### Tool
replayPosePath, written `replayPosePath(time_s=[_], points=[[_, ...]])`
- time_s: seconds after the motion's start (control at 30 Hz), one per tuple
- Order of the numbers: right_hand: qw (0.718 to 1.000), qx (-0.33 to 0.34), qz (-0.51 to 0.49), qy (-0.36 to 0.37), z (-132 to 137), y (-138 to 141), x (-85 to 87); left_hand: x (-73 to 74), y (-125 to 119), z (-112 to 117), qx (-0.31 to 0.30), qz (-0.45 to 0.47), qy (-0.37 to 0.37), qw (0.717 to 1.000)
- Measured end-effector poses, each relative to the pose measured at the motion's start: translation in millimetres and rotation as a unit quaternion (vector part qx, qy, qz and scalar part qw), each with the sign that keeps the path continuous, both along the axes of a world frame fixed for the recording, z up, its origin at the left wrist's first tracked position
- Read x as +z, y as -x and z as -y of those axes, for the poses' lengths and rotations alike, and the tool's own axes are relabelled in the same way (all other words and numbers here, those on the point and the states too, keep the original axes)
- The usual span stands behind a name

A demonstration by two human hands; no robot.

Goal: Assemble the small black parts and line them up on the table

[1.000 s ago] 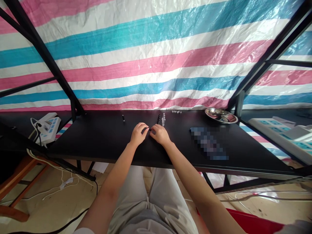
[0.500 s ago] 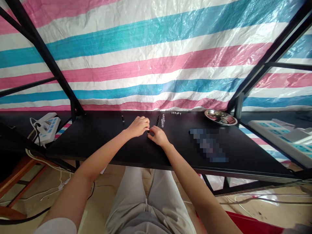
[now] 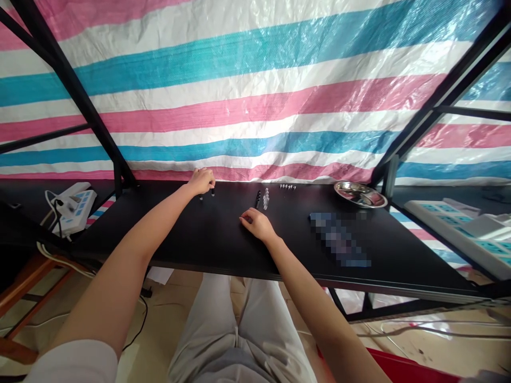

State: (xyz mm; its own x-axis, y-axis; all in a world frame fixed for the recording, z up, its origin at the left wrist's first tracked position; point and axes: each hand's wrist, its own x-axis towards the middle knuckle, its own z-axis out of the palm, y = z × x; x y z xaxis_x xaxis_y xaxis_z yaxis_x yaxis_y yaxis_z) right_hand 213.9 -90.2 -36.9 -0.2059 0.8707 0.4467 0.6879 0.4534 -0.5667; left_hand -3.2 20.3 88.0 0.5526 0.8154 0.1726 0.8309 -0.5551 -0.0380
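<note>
My left fingers [image 3: 212, 184], pinched on one small dark cylinder [image 3: 213, 192], a second cylinder [image 3: 200, 197] just beside them, two seemingly done; beyond my right fingers [image 3: 246, 218], curled, contents untellable: black parts [image 3: 257, 199], clear parts [image 3: 266, 199], silvery parts [image 3: 288, 186], apparently left.

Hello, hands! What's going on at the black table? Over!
Left hand at small dark piece, grip unclear. Right hand near row of black pieces. Second dark piece close by left hand.

Bare left arm [image 3: 139, 242] extended toward the far left, left hand [image 3: 202, 181] pinching downward; bare right arm [image 3: 307, 282] reaching less far, right hand [image 3: 258, 224] loosely curled.
</note>
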Motion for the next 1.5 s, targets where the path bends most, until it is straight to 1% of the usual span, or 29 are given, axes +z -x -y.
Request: replayPosePath(time_s=[0.13, 0.23, 0.33, 0.63, 1.0, 1.1, 1.17, 1.23, 1.27, 1.33, 1.43, 1.5], points=[[1.000, -0.003, 0.010, 0.004, 0, 0, -0.8, -10.7, 10, -6, 0.044, 0.011, -0.003, 0.999], [1.000, -0.003, 0.018, 0.005, 0, 0, -0.7, -19.3, 14, -10, 0.057, 0.018, 0.001, 0.998], [1.000, -0.002, 0.020, 0.007, 0, 0, -0.4, -23.5, 16, -12, 0.064, 0.021, 0.004, 0.998], [1.000, 0.003, 0.010, 0.010, -1, -1, -0.3, -23.3, 18, -12, 0.084, 0.011, 0.016, 0.996], [1.000, 0.002, 0.014, 0.004, -3, -2, -3.4, -27.4, 23, -14, 0.116, -0.002, 0.009, 0.993], [1.000, -0.001, 0.010, 0.004, -2, -2, -1.4, -26.8, 23, -13, 0.119, -0.005, 0.011, 0.993], [1.000, -0.010, 0.000, -0.008, 1, -1, 2.4, -26.5, 23, -13, 0.122, -0.008, 0.010, 0.992], [0.998, -0.038, -0.019, -0.040, 4, -2, 7.8, -26.1, 23, -13, 0.124, -0.011, 0.008, 0.992], [0.996, -0.062, -0.031, -0.059, 6, -3, 10.8, -25.6, 23, -13, 0.124, -0.010, 0.005, 0.992], [0.985, -0.135, -0.060, -0.093, 8, -7, 15.8, -24.2, 19, -11, 0.112, 0.004, -0.013, 0.994], [0.954, -0.263, -0.097, -0.107, 5, -18, 17.4, -22.7, 5, 0, 0.053, 0.041, -0.066, 0.996], [0.938, -0.319, -0.105, -0.087, 0, -27, 13.2, -25.0, -12, 13, -0.010, 0.053, -0.084, 0.995]])
